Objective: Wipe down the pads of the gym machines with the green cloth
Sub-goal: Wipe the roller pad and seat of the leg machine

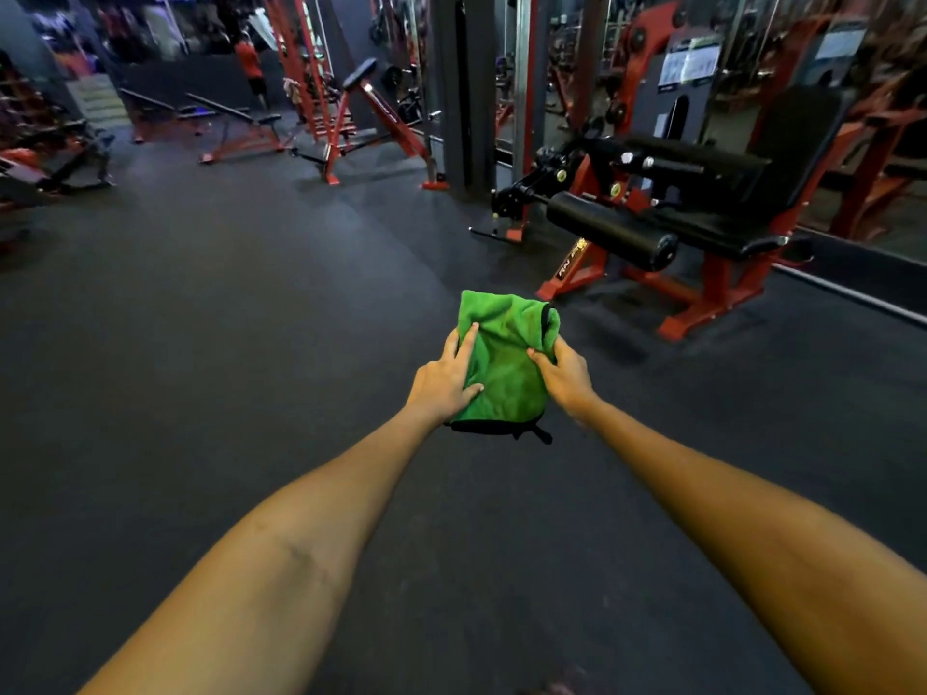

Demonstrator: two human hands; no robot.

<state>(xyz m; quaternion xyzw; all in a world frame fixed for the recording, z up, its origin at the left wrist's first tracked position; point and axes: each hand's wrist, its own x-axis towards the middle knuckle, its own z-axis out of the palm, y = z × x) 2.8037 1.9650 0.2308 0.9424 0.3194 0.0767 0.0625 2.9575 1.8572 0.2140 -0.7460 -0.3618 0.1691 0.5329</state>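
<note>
Both hands hold the green cloth (506, 358) out front: left hand (446, 378) with fingers laid over it, right hand (562, 373) pinching its edge. At two o'clock stands the leg machine (702, 208), its roller pad (609, 230) well apart.

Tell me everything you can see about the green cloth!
The green cloth looks soft and fluffy, like a towel, with a thin dark trim along its edges. It is folded over into a small bundle and held up in the air above the dark floor, touching no machine. The left hand holds its left side, thumb and a finger lying on top. The right hand grips its right edge.
</note>
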